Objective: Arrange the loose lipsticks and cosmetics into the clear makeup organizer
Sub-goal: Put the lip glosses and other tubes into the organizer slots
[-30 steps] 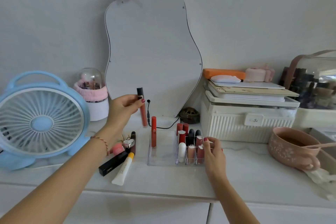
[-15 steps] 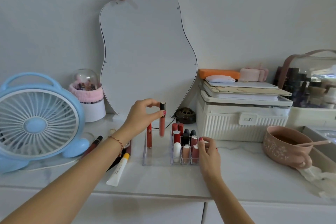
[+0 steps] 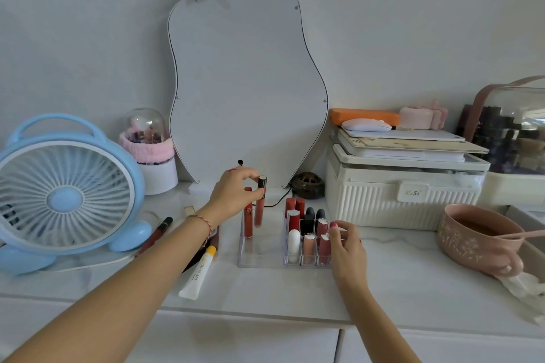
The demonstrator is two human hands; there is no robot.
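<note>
Standing on the white table (image 3: 413, 283), the clear makeup organizer (image 3: 265, 259) sits between the two hands, its right slots filled with upright lipsticks (image 3: 298, 224). The left hand (image 3: 236, 194) has its fingers (image 3: 250, 175) curled round the dark cap of a coral lip gloss (image 3: 259, 209), held upright with its lower end inside the organizer's open left section, just beside a red lip gloss (image 3: 248, 221) under the same fingers. The right hand (image 3: 348, 247) pinches the organizer's right edge. A white tube (image 3: 197, 274) lies below the left wrist.
</note>
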